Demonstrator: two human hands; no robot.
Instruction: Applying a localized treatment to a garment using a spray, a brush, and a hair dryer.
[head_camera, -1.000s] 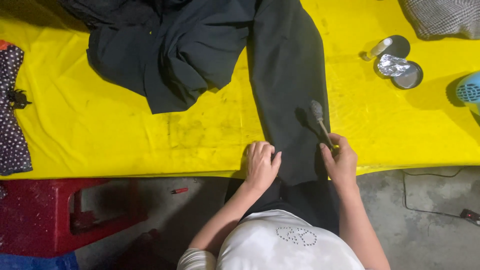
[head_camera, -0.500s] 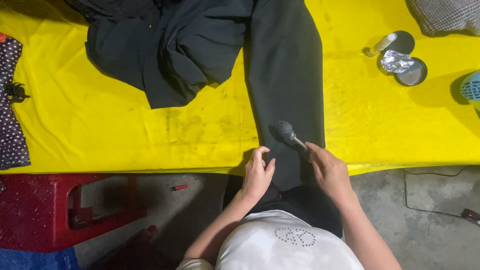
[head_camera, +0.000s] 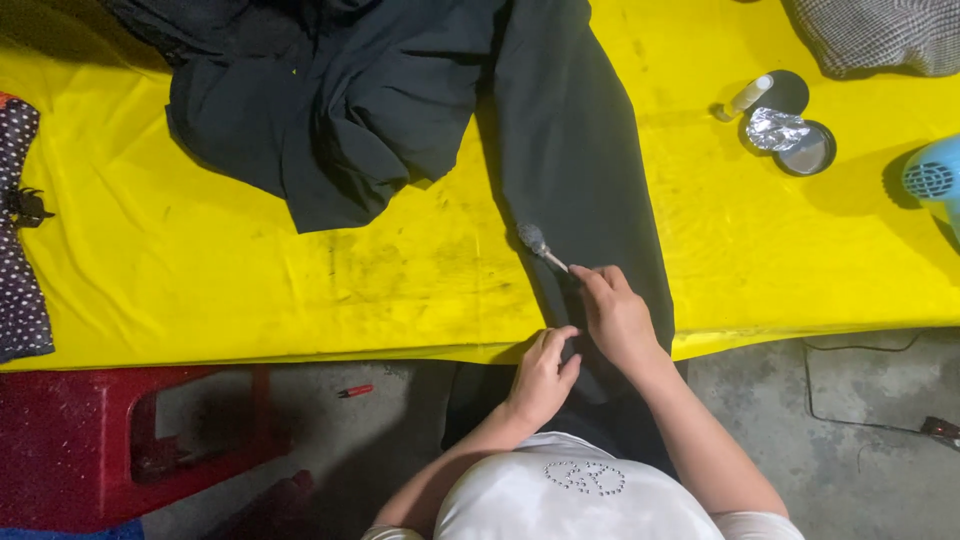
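the head camera looks straight down on a yellow table cover (head_camera: 200, 270) with a long strip of black cloth (head_camera: 585, 150) running from the far edge down over the near edge toward the person. the right hand (head_camera: 615, 320) reaches forward from the lower right, forearm angled up and to the left, wrist roughly straight, back of the hand facing the camera; its fingers are curled closed around the handle of a small brush (head_camera: 540, 248), whose grey bristle head points up and left and rests on the left border of the black cloth strip. the left hand (head_camera: 545, 375) comes up from the lower middle, forearm slanting to the right, and sits at the table's near edge just below and beside the right hand; its fingers are bent and press onto the cloth there, pinning the fabric rather than wrapping anything. the two hands are close but apart. a crumpled heap of dark garment (head_camera: 330, 110) lies to the left of the strip, two round tins with foil (head_camera: 790, 135) lie to the right, and a red plastic stool (head_camera: 110, 440) stands on the floor at the lower left
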